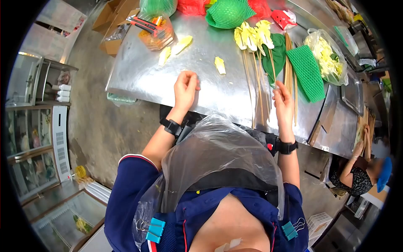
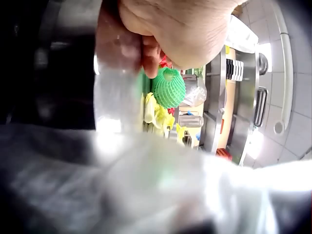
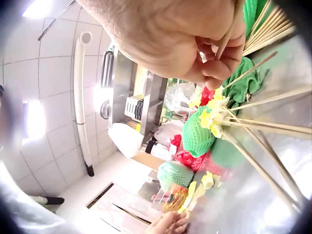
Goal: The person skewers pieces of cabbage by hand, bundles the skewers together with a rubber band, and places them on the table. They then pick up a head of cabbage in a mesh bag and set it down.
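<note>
My right hand [image 1: 283, 101] pinches a thin wooden skewer [image 3: 229, 35] between thumb and fingers, over the right part of the metal table [image 1: 138, 80]. Just beyond it lie several skewers [image 1: 256, 80] with pale yellow cabbage leaves [image 1: 247, 35] threaded on their far ends. A bundle of bare skewers [image 1: 289, 63] lies to the right, beside a dark green cloth [image 1: 277, 52]. Over the table's front edge, my left hand [image 1: 186, 87] hangs loosely curled and holds nothing. Nearest to it are loose leaf pieces [image 1: 182, 44], with another piece [image 1: 220, 66] further right.
At the back left stands a clear plastic tub [image 1: 157, 38] with red-and-black handled tools across it. Green foam netting [image 1: 228, 14] sits at the back; another green net sleeve [image 1: 306, 73] and a bag of leaves [image 1: 323, 54] lie right. Another person [image 1: 357, 172] works at far right.
</note>
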`<action>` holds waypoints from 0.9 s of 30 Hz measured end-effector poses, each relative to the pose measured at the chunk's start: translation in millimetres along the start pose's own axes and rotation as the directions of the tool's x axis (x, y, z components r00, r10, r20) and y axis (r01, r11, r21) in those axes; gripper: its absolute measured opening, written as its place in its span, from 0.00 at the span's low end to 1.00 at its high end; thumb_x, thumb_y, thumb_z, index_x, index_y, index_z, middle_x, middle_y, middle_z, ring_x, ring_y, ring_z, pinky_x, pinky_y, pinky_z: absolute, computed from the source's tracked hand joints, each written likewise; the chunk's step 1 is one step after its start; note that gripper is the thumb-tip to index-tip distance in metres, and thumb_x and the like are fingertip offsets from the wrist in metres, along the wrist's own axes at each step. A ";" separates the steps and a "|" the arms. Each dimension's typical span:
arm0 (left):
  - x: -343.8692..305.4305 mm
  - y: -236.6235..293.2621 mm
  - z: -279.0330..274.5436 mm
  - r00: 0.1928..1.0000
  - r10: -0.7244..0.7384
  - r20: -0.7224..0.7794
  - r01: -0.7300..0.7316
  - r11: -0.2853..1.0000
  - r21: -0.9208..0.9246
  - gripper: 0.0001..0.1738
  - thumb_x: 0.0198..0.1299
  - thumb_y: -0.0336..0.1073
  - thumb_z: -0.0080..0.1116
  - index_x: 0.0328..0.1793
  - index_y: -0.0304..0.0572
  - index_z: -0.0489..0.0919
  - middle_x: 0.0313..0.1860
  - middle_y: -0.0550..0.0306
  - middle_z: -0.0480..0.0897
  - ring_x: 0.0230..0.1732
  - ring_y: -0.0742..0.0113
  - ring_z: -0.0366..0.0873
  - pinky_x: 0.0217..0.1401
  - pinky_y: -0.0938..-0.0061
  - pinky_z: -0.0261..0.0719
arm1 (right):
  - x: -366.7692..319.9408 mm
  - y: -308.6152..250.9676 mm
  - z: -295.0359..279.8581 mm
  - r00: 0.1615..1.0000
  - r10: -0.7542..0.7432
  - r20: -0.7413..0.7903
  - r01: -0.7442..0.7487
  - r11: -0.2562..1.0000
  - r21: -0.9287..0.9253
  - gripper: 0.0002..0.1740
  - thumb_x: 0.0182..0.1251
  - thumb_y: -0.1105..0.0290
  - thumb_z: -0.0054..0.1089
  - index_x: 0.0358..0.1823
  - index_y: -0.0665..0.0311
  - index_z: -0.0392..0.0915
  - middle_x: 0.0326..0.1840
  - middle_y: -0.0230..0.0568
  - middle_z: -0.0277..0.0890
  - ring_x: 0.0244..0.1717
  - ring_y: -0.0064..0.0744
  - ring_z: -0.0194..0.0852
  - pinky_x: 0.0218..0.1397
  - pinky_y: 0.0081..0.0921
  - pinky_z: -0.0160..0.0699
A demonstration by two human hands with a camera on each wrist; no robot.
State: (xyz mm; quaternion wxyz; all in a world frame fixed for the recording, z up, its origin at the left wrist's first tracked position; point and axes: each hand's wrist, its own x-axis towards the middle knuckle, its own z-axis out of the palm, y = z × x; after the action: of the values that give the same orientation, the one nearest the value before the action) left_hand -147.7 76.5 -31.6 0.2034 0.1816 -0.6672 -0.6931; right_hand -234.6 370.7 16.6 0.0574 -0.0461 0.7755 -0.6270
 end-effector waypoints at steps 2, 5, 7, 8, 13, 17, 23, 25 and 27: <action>-2.9 -4.7 4.2 0.989 0.147 -0.015 -0.139 0.961 0.239 0.04 0.59 0.28 0.54 0.36 0.35 0.74 0.30 0.57 0.76 0.28 0.73 0.74 0.31 0.80 0.73 | 13.9 6.5 8.7 0.998 0.052 0.032 -0.053 0.998 0.027 0.20 0.65 0.74 0.50 0.59 0.68 0.68 0.33 0.26 0.69 0.28 0.11 0.62 0.28 0.09 0.61; -6.8 -1.4 7.3 0.978 0.209 0.001 -0.200 0.934 0.296 0.03 0.58 0.28 0.55 0.35 0.35 0.75 0.31 0.55 0.75 0.28 0.70 0.75 0.32 0.78 0.73 | 16.0 13.3 16.0 0.988 0.127 0.083 -0.131 0.990 0.048 0.17 0.65 0.73 0.51 0.55 0.67 0.72 0.34 0.31 0.71 0.31 0.19 0.69 0.36 0.16 0.70; -5.6 -4.3 6.1 0.983 0.185 0.003 -0.178 0.942 0.285 0.03 0.57 0.28 0.55 0.34 0.35 0.75 0.30 0.55 0.75 0.28 0.70 0.75 0.32 0.78 0.73 | 14.6 14.9 13.8 0.990 -0.126 0.067 0.138 0.961 -0.241 0.16 0.64 0.72 0.52 0.53 0.66 0.74 0.35 0.35 0.73 0.32 0.23 0.71 0.38 0.19 0.71; -5.6 -3.8 6.5 0.980 0.198 0.008 -0.191 0.938 0.289 0.03 0.57 0.28 0.55 0.34 0.35 0.75 0.30 0.55 0.75 0.28 0.70 0.75 0.32 0.78 0.73 | 12.5 13.0 13.1 0.965 -0.246 0.088 0.261 0.888 -0.379 0.15 0.64 0.71 0.53 0.51 0.65 0.75 0.36 0.37 0.74 0.33 0.26 0.72 0.39 0.21 0.72; -6.5 2.0 8.4 0.971 0.237 0.020 -0.229 0.911 0.343 0.03 0.57 0.28 0.56 0.34 0.35 0.75 0.30 0.54 0.75 0.27 0.69 0.75 0.32 0.77 0.73 | 23.7 4.7 -42.8 0.956 -0.275 -0.101 0.171 0.803 -0.570 0.12 0.60 0.69 0.55 0.44 0.63 0.79 0.38 0.42 0.77 0.37 0.34 0.77 0.40 0.26 0.73; -6.9 1.2 8.6 0.964 0.264 0.014 -0.251 0.898 0.360 0.04 0.56 0.28 0.56 0.33 0.35 0.75 0.30 0.54 0.75 0.26 0.67 0.75 0.31 0.77 0.73 | 21.8 15.3 -73.7 0.983 -0.122 -0.140 -0.045 0.574 -0.818 0.15 0.56 0.61 0.58 0.41 0.62 0.80 0.35 0.45 0.79 0.37 0.42 0.78 0.41 0.33 0.74; -2.9 6.2 12.9 0.976 0.216 0.003 -0.189 0.847 0.498 0.06 0.55 0.33 0.58 0.33 0.37 0.77 0.29 0.55 0.77 0.27 0.66 0.75 0.32 0.76 0.73 | 21.4 37.3 -82.4 0.983 -0.027 -0.182 -0.130 0.600 -0.790 0.16 0.55 0.59 0.58 0.39 0.61 0.81 0.33 0.46 0.80 0.36 0.43 0.79 0.40 0.33 0.74; 0.7 8.4 14.2 0.989 0.145 0.006 -0.127 0.843 0.523 0.08 0.56 0.35 0.57 0.35 0.38 0.77 0.29 0.56 0.78 0.29 0.69 0.76 0.34 0.77 0.73 | 22.8 38.6 -85.8 0.982 -0.003 -0.189 -0.146 0.625 -0.767 0.16 0.55 0.59 0.57 0.39 0.61 0.81 0.33 0.47 0.80 0.36 0.43 0.80 0.39 0.33 0.75; 6.4 8.1 17.6 0.989 0.146 0.038 -0.141 0.800 0.583 0.09 0.56 0.38 0.57 0.35 0.39 0.78 0.30 0.55 0.78 0.29 0.66 0.77 0.35 0.75 0.74 | 24.0 41.5 -88.1 0.982 -0.011 -0.186 -0.143 0.595 -0.791 0.14 0.55 0.60 0.56 0.37 0.61 0.81 0.32 0.46 0.80 0.34 0.44 0.80 0.39 0.33 0.74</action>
State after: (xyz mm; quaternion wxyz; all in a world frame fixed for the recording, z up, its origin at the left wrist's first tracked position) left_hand -162.0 87.9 -22.6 0.1928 0.1875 -0.8585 -0.4366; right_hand -271.3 461.2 -6.5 -0.0132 0.0159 0.9772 -0.2112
